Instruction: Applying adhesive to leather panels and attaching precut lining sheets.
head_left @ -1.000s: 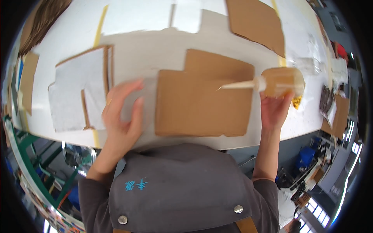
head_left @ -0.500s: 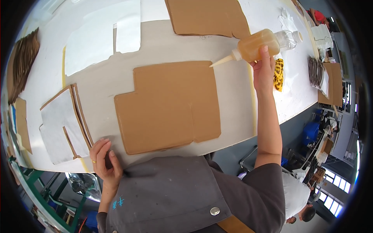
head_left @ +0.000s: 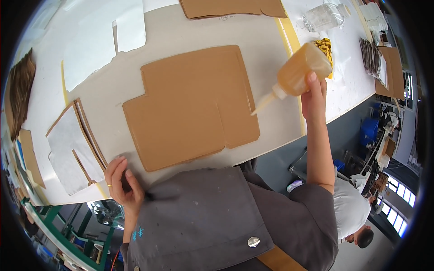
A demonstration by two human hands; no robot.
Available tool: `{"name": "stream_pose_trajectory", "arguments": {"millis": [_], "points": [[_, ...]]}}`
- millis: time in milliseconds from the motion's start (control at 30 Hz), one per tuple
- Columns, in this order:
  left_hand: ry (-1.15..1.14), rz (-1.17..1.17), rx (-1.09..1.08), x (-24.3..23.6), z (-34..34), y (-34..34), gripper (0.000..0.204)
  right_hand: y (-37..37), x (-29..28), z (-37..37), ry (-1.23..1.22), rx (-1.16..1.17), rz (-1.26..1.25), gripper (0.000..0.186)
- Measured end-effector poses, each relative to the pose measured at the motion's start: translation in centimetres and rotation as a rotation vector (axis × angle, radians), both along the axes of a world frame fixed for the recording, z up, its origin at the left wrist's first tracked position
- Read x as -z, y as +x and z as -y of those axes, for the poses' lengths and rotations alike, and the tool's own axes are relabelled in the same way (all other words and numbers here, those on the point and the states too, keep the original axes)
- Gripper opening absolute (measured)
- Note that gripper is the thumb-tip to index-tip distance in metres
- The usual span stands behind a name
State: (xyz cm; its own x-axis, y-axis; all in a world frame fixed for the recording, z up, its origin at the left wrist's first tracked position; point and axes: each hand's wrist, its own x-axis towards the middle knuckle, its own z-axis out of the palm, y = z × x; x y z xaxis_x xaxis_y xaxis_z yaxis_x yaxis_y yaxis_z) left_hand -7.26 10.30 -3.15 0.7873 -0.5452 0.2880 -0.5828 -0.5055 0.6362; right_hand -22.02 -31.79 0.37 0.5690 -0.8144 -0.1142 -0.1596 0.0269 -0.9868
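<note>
The right hand has brought the amber bottle nearer: its nozzle moves from the brown cardboard's far right corner along the right edge, now slanting more steeply.

I can't see some fingers of the right hand behind the bottle, and my feed's top edge chops the far cardboard.

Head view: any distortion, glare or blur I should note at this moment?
Head view: corners fall to black, and the near edge of the white table bows; head view: the windows at lower right glare white; head view: the brown cardboard has crisp outlines, while the nozzle of the bottle in the right hand looks slightly soft.
</note>
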Motion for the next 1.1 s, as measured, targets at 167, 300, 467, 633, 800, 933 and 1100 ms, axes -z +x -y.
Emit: {"name": "stream_pose_trajectory", "arguments": {"millis": [167,300,467,633,800,933,1100], "points": [[0.011,-0.003,0.005,-0.3,0.2,0.0,0.024,-6.1,1.1,-2.7,0.040,0.129,0.058,0.069],[0.013,-0.004,0.010,-0.4,0.2,0.0,0.024,-9.1,2.4,-4.7,-0.013,0.194,0.165,0.067],[-0.025,-0.022,0.030,-0.3,0.3,0.0,0.024,-8.5,3.7,-7.6,-0.124,0.094,0.179,0.081],[-0.041,-0.025,0.039,-0.2,0.2,0.0,0.024,-5.5,4.3,-7.0,-0.175,-0.050,0.171,0.080],[-0.045,-0.011,0.032,-0.3,0.2,0.0,0.024,0.6,3.0,-5.0,-0.169,0.037,0.348,0.063],[-0.043,0.007,0.033,-0.3,0.2,0.0,0.024,0.1,3.6,-2.4,-0.243,-0.161,0.225,0.069],[-0.041,-0.006,0.024,-0.1,0.2,0.1,0.023,-2.0,2.8,-2.3,-0.216,-0.265,0.103,0.078]]}}
